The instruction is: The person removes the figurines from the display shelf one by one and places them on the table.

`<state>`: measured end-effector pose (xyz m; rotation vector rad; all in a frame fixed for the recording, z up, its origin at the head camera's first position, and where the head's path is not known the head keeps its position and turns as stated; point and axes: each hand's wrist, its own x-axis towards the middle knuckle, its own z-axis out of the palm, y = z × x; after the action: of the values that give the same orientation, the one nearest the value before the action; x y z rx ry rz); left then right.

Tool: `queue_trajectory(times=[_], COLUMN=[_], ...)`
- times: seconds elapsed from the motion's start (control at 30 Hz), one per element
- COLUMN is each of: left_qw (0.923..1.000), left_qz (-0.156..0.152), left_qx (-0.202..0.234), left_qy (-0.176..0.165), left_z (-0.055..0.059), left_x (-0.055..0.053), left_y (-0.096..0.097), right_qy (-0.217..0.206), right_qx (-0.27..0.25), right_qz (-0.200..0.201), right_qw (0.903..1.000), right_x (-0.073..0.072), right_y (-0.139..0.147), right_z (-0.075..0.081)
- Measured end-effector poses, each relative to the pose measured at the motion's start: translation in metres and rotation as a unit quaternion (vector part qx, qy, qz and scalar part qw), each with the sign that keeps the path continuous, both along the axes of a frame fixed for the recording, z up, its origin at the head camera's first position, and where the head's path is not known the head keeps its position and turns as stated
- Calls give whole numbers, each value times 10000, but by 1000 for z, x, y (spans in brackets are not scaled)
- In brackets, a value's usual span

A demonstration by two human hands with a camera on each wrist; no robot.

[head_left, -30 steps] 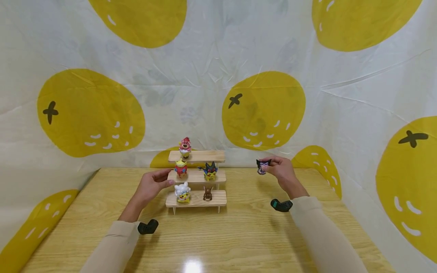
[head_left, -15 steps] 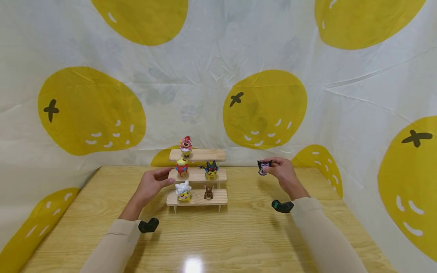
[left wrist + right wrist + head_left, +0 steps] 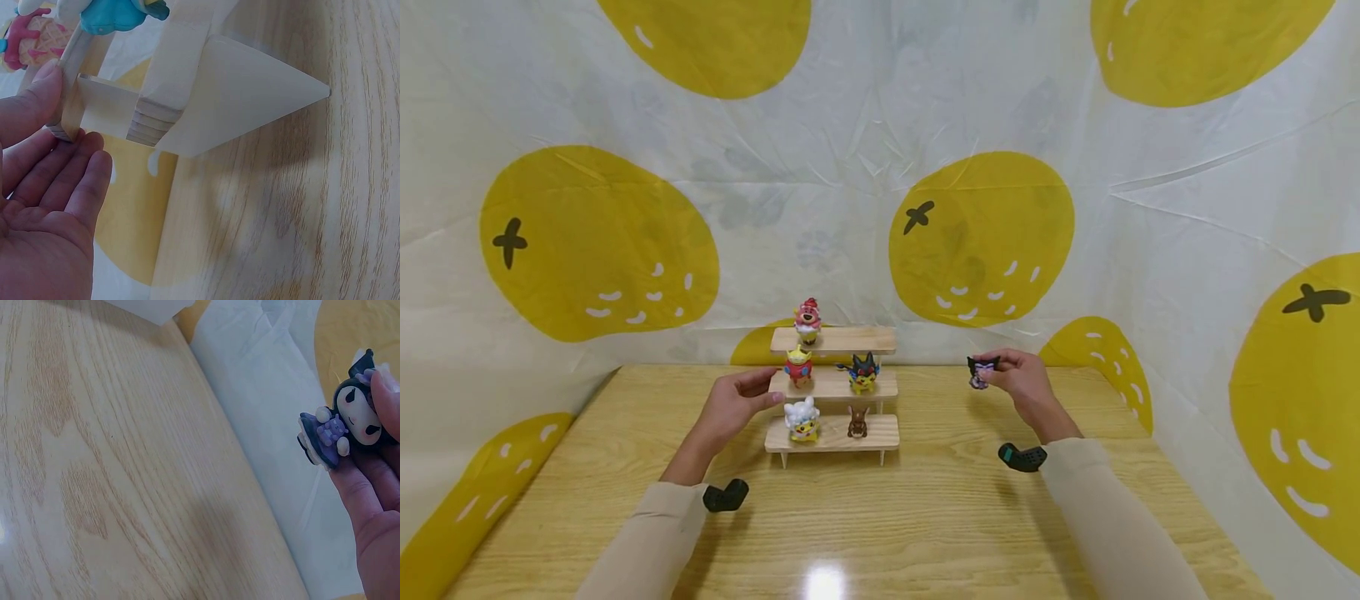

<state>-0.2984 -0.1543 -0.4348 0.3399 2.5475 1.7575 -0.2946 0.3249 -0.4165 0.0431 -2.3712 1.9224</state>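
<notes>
My left hand (image 3: 733, 407) pinches the left end of the middle tier of a three-tier wooden display stand (image 3: 835, 385), thumb above and fingers below the board (image 3: 69, 115). In the air right of the stand, my right hand (image 3: 1024, 383) holds a black-and-purple figurine (image 3: 980, 373) by its head. Its white face and purple dress (image 3: 328, 440) show in the right wrist view. On the stand are a pink bear figurine (image 3: 808, 321) on top, a red-and-yellow figurine (image 3: 799, 367) and a black-eared yellow one (image 3: 864, 373) in the middle, and a white-hatted one (image 3: 802, 419) and a brown one (image 3: 857, 422) at the bottom.
The stand rests on a wood-grain table (image 3: 880, 517) on translucent side supports (image 3: 250, 87). A white cloth with yellow fruit prints (image 3: 820, 217) hangs behind and beside the table. Each wrist carries a black device, such as the right one (image 3: 1022, 457).
The right hand and its figurine have sunk very slightly. The left hand keeps its hold on the stand, and the figurines on the tiers stay where they were.
</notes>
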Motion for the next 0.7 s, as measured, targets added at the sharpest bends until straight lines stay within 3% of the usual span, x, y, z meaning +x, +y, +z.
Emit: queue_trajectory(times=[0.7], left_qw=[10000], left_qz=[19], left_qx=[-47], left_qy=[-17], left_z=[1], left_x=[0], left_y=[1], right_qy=[-59], right_qx=[-94], right_qz=[-52], right_qw=[9999], right_x=[1], right_y=[2], right_z=[-13])
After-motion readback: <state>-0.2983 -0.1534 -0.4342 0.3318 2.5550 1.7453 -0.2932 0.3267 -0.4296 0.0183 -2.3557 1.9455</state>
